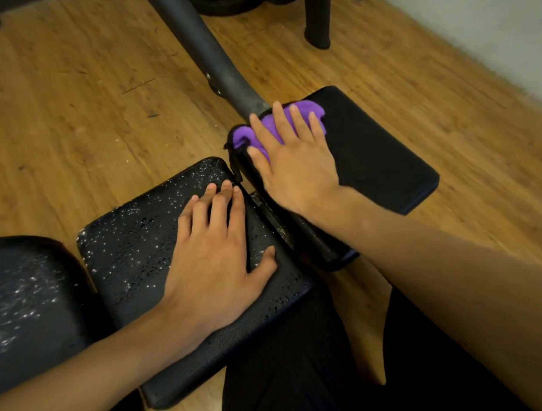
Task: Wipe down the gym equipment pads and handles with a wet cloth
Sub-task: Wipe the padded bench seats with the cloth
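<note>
Cloth lies far up the right pad under the flat right hand; I judge that pad mostly wiped, the droplet-speckled left pad under the flat left hand not yet.

Three black padded cushions are in view: one pad at the far left, one middle pad and one right pad. Two of the three, the far-left and the middle, carry water droplets, too many to count. There is one purple cloth. Two bare hands show: the left hand and the right hand, each with five fingers visible. One grey metal tube runs up from the pads. One black upright leg stands at the top. Dark round shapes at the top edge are cut off, and their number cannot be told.
</note>
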Available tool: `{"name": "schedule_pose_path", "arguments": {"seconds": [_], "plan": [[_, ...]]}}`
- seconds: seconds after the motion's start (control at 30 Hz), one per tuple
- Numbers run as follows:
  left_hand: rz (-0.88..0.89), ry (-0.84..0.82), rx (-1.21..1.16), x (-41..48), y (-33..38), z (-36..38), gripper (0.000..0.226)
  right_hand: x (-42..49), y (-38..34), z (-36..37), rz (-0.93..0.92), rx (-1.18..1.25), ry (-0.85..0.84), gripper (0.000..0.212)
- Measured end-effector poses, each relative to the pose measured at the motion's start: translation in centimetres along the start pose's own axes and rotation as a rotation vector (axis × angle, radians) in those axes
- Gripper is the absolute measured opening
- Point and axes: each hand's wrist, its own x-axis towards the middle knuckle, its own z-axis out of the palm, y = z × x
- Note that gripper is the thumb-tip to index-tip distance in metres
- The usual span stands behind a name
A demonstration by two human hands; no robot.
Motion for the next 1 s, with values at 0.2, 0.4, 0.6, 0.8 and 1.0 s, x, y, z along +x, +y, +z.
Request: {"name": "schedule_pose_path", "arguments": {"seconds": [0.2,0.4,0.6,0.8,1.0], "plan": [[0.004,-0.006,-0.001,-0.3,-0.1,-0.1,0.094,-4.0,1.2,-0.2,-0.163,0.073,0.005,0.058],[0.010,0.012,-0.011,0.0,0.1,0.0,0.093,-11.6,2.4,0.5,-0.218,0.059,0.006,0.059],[0.009,0.012,-0.020,0.0,-0.2,0.0,0.094,-0.4,-1.0,-0.7,-0.312,0.038,-0.043,0.039],[0.012,0.009,-0.035,-0.2,-0.4,0.2,0.094,-5.4,-0.2,-0.2,-0.257,0.109,-0.004,0.050],[0.016,0.007,-0.035,-0.2,-0.2,0.2,0.093,-14.8,2.1,0.7,-0.160,0.023,-0.003,0.071]]}}
